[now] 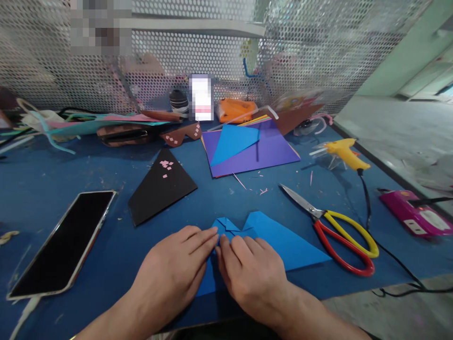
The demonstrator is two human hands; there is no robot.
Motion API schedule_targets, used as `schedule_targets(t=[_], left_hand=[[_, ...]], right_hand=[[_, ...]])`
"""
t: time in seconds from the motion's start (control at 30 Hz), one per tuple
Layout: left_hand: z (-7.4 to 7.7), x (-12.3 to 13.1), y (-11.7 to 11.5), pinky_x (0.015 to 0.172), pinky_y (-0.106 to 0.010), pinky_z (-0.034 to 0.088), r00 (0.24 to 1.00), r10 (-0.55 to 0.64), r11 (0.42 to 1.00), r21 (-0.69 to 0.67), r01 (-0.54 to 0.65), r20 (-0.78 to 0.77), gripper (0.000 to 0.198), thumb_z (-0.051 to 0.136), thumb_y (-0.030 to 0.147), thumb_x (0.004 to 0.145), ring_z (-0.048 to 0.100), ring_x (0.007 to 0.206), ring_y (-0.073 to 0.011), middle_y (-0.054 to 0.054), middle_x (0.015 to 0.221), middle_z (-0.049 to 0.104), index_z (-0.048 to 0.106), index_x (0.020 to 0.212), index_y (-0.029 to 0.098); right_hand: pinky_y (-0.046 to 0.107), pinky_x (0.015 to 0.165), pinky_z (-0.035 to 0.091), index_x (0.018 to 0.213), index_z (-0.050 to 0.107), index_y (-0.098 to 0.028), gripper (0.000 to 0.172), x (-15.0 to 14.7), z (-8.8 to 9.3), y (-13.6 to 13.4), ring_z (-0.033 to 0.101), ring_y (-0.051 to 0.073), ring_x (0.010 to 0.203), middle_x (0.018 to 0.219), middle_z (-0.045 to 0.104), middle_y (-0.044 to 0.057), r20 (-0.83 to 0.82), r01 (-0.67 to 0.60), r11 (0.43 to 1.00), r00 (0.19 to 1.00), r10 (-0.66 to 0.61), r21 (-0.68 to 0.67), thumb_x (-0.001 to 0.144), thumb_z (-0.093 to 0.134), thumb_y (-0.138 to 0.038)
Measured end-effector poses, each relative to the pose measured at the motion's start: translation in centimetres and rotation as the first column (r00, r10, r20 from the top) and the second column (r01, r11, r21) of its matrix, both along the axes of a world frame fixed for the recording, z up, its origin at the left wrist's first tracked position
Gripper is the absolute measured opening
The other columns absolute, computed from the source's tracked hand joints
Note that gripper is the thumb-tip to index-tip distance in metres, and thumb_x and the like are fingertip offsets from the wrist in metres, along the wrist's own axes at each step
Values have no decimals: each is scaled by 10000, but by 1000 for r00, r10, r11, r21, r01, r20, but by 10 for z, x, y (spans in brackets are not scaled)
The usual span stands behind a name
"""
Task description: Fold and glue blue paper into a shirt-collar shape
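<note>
A folded sheet of blue paper (283, 241) lies at the near edge of the table under both hands. My left hand (177, 264) presses on its left part, with the fingers held together and the fingertips at the folded middle. Close beside them, my right hand (247, 269) has its fingers bent and pressed onto the same paper. A small folded corner sticks out above the fingertips. To the right lie scissors (314, 212) with one red and one yellow handle, blades apart from the paper. The thumbs and the paper under the palms are partly hidden.
Beyond the hands lie black paper (161, 191) with pink bits and a purple paper stack (255, 156) with a blue piece on top. A phone (63, 245) is at left. A yellow glue gun (345, 151) and magenta power strip (414, 212) trail cords at right.
</note>
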State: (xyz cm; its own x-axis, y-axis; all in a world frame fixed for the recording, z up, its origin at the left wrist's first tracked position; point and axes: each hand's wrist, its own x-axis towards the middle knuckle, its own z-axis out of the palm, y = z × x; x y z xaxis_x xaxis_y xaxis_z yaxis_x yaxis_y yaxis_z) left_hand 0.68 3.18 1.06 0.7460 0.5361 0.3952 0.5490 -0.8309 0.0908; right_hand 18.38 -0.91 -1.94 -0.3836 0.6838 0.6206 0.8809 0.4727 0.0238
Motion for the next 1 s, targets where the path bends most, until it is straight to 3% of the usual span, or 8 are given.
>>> schedule_targets(t=[0.3, 0.47, 0.67, 0.83, 1.0], left_hand=[[-1, 0, 1, 774, -360, 638, 1000, -6, 1000, 9, 5, 14, 326, 410, 133, 962, 722, 900, -215, -80, 1088, 768, 708, 1090, 99], [-4, -2, 2, 809, -371, 625, 999, 23, 999, -31, -22, 49, 320, 422, 157, 968, 714, 913, -214, -74, 1105, 762, 705, 1114, 124], [-6, -4, 3, 780, -351, 619, 995, 52, 994, -105, -43, 81, 315, 436, 155, 955, 700, 916, -209, -76, 1089, 759, 712, 1106, 139], [-7, -3, 3, 767, -364, 618, 996, 50, 990, -136, -39, 75, 320, 442, 139, 937, 696, 921, -220, -66, 1100, 757, 709, 1113, 142], [-9, -5, 5, 801, -358, 615, 993, 70, 984, -168, -54, 95, 335, 461, 123, 913, 701, 958, -207, -60, 1110, 756, 710, 1131, 169]], right_hand=[[355, 509, 302, 893, 702, -119, 142, 2, 2, 1, 514, 171, 535, 635, 581, 9, -2, -6, 1000, 1000, 6, -22, 931, 570, -153], [332, 526, 328, 1009, 720, -93, 207, 7, 6, 1, 533, 150, 550, 659, 614, 20, -17, 91, 995, 996, -92, -37, 969, 554, -208], [342, 506, 343, 1000, 724, -39, 224, 5, 0, 2, 552, 173, 551, 656, 617, 42, 112, 59, 998, 992, -55, -33, 943, 561, -183], [358, 505, 372, 993, 727, -3, 334, 1, 1, 1, 579, 210, 573, 696, 655, 94, 195, 19, 1000, 981, -16, -15, 964, 479, -225], [347, 542, 415, 1092, 715, -12, 426, 10, 8, -3, 589, 199, 609, 752, 667, 94, 58, 17, 995, 998, -12, -94, 1002, 389, -271]])
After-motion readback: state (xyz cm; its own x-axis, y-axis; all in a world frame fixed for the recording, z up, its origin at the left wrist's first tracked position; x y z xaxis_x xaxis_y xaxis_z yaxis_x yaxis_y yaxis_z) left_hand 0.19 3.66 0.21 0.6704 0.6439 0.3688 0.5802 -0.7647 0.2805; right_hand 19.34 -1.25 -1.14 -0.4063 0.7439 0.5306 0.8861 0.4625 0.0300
